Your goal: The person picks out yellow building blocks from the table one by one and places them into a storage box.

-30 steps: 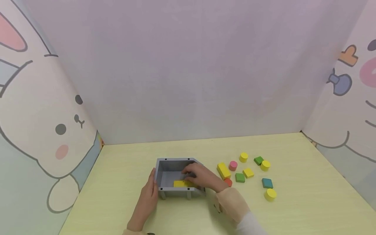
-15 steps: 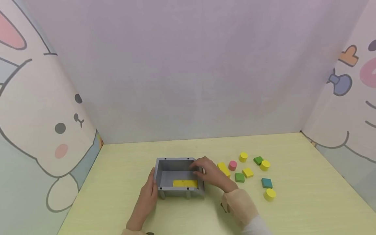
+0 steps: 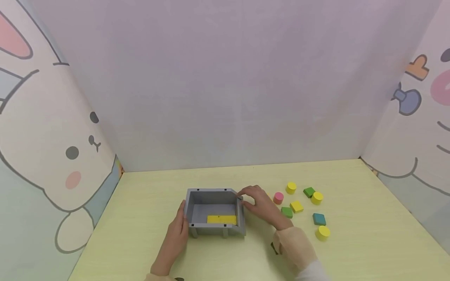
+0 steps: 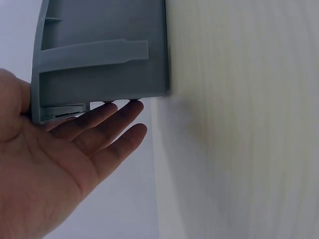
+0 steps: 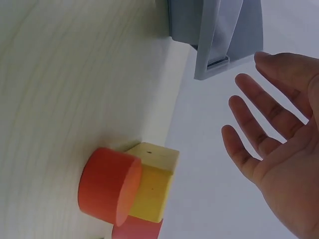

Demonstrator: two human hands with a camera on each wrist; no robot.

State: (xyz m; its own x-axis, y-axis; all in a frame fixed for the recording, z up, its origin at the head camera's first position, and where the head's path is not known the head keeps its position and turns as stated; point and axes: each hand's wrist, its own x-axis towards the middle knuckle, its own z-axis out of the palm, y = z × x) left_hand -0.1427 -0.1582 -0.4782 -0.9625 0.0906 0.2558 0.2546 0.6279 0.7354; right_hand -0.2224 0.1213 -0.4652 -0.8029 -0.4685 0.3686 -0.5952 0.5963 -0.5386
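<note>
A grey plastic bin [image 3: 207, 191] stands on the table with a flat yellow block [image 3: 221, 219] lying inside, along its near wall. My left hand [image 3: 175, 234] rests along the bin's left outer wall, its fingers extended and touching that side in the left wrist view. At the bin's sloped right end is my right hand [image 3: 261, 207]; its fingers are spread and lightly bent, with nothing between them. The right wrist view shows the fingertips close to the bin's rim. Below them are a red cylinder [image 5: 107, 184] and a yellow block [image 5: 152, 194], mostly hidden behind the hand in the head view.
Right of the bin lie several toy blocks: a pink cylinder [image 3: 278, 198], yellow cylinders [image 3: 322, 233], green blocks [image 3: 286, 212], a small yellow block [image 3: 297, 206] and a teal block [image 3: 319, 219]. A pale curtain [image 3: 239, 97] rises behind the table [image 3: 151, 203].
My right hand has pulled out of the bin and moved right to its sloped end, leaving the flat yellow block inside. The left hand and the bin stay put.
</note>
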